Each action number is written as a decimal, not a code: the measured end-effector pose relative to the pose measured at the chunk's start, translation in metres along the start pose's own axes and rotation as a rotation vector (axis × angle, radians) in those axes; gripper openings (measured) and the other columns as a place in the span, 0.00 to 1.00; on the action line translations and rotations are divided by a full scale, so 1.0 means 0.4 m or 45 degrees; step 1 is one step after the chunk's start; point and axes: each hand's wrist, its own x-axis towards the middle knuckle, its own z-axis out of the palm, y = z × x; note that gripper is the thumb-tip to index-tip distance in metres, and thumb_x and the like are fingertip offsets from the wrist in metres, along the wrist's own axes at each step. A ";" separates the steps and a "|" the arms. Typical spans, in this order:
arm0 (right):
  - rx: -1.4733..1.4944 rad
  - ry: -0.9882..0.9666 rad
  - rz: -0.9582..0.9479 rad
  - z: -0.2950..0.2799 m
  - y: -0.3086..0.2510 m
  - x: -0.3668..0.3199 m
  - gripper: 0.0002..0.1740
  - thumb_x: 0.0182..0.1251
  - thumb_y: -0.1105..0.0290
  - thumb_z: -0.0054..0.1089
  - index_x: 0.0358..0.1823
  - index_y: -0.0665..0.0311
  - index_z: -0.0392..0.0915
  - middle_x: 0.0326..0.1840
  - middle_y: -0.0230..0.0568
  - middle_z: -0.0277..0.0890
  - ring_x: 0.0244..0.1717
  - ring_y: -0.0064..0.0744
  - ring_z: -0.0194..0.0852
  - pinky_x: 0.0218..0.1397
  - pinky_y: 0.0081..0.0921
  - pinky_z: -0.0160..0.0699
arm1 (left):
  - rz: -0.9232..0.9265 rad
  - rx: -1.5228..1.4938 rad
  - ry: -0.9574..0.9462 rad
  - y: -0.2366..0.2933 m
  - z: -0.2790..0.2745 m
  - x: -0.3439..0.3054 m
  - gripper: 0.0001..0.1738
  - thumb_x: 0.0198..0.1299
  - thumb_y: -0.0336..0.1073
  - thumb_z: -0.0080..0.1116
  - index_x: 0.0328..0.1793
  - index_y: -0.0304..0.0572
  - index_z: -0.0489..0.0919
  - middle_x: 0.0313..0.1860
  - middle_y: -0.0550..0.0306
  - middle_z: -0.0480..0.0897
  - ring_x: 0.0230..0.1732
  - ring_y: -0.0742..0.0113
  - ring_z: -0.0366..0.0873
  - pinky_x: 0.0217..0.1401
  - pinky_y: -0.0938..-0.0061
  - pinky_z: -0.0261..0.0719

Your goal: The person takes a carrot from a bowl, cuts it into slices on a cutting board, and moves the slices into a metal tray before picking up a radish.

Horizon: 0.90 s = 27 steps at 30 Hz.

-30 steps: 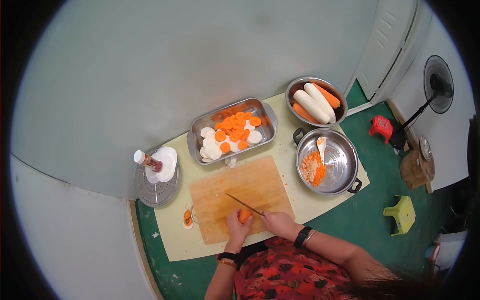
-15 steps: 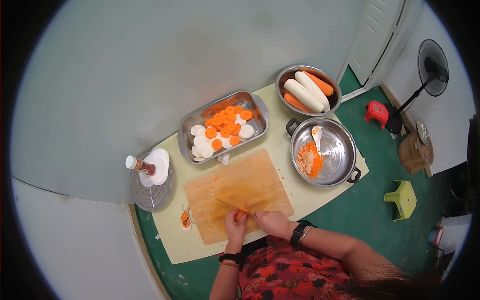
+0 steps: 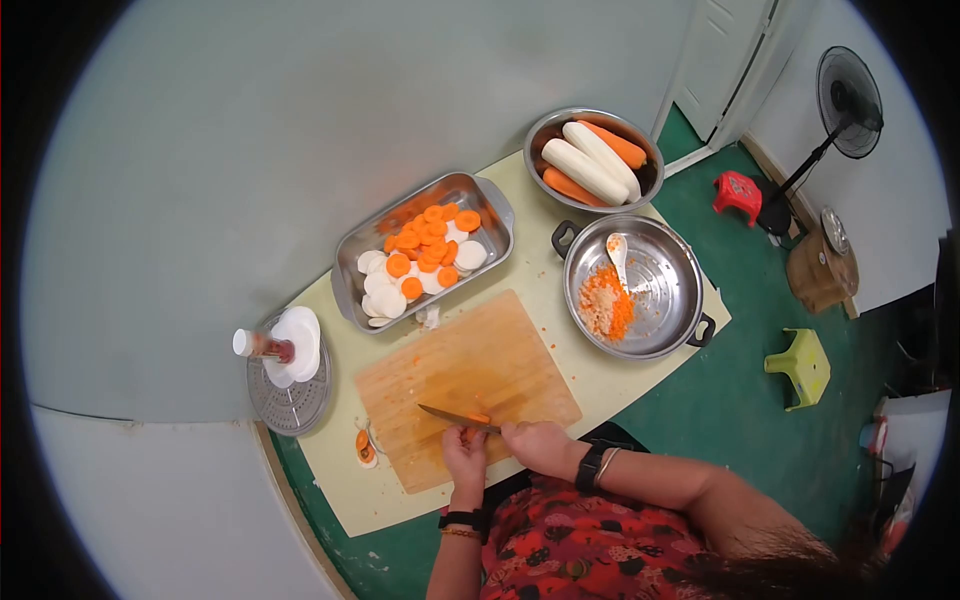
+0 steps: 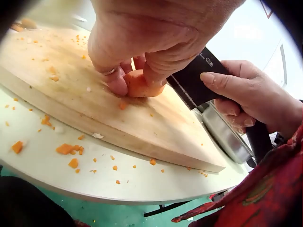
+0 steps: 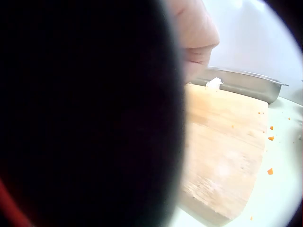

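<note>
On the wooden cutting board [image 3: 470, 350], the left hand [image 3: 465, 457] holds a carrot piece [image 4: 137, 86] down with its fingertips and thumb. The right hand [image 3: 538, 447] grips the handle of a kitchen knife [image 3: 450, 414]. Its dark, broad blade [image 4: 196, 78] stands close beside the left fingers, in front of part of the carrot in the head view. Small orange carrot bits [image 4: 66, 149] are scattered along the board's near edge. A dark shape covers most of the right wrist view, where a bit of a hand [image 5: 196, 38] shows.
Behind the board stands a metal tray [image 3: 348, 290] of sliced carrot and white radish. To the right are a two-handled pan [image 3: 665, 290] with chopped bits and a spoon [image 3: 618, 258], and a bowl [image 3: 540, 128] of whole vegetables. A steamer plate [image 3: 290, 405] with a bottle [image 3: 262, 346] sits left.
The knife has moved left across the carrot, its blade now overlapping it beside the left fingertips. The left hand keeps its hold. The head view has shifted, so the scene appears further left.
</note>
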 end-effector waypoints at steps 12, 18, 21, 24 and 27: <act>0.087 -0.156 0.085 -0.027 -0.014 0.015 0.04 0.57 0.74 0.51 0.33 0.67 0.71 0.21 0.48 0.78 0.24 0.47 0.82 0.26 0.38 0.80 | 0.032 -0.005 0.003 -0.053 -0.003 0.004 0.13 0.50 0.22 0.65 0.42 0.35 0.75 0.34 0.55 0.74 0.32 0.69 0.74 0.37 0.75 0.74; 0.072 -0.259 0.108 -0.020 -0.010 0.042 0.06 0.59 0.73 0.50 0.35 0.68 0.70 0.21 0.50 0.79 0.25 0.47 0.82 0.26 0.39 0.80 | -0.013 -0.062 0.035 -0.037 0.004 0.007 0.14 0.49 0.24 0.67 0.41 0.34 0.76 0.36 0.55 0.75 0.33 0.68 0.75 0.37 0.75 0.75; 0.097 -0.279 0.218 0.003 -0.012 0.076 0.06 0.62 0.73 0.49 0.37 0.69 0.71 0.26 0.52 0.80 0.29 0.49 0.83 0.30 0.40 0.81 | 0.058 0.164 0.035 -0.023 -0.005 0.006 0.16 0.48 0.26 0.69 0.42 0.33 0.76 0.37 0.54 0.76 0.34 0.67 0.75 0.38 0.76 0.76; 0.172 -0.298 0.104 0.022 -0.002 0.122 0.08 0.62 0.72 0.48 0.38 0.70 0.71 0.26 0.52 0.80 0.29 0.50 0.83 0.30 0.41 0.81 | 0.005 0.060 0.053 -0.025 -0.006 -0.004 0.18 0.48 0.28 0.71 0.44 0.33 0.77 0.37 0.53 0.76 0.35 0.66 0.76 0.38 0.76 0.76; 0.105 -0.332 0.127 0.027 0.004 0.132 0.09 0.63 0.71 0.48 0.38 0.70 0.72 0.26 0.53 0.80 0.29 0.51 0.82 0.31 0.42 0.80 | 0.020 0.013 0.059 -0.049 0.004 0.006 0.19 0.49 0.28 0.70 0.47 0.33 0.76 0.38 0.55 0.76 0.36 0.69 0.76 0.38 0.77 0.76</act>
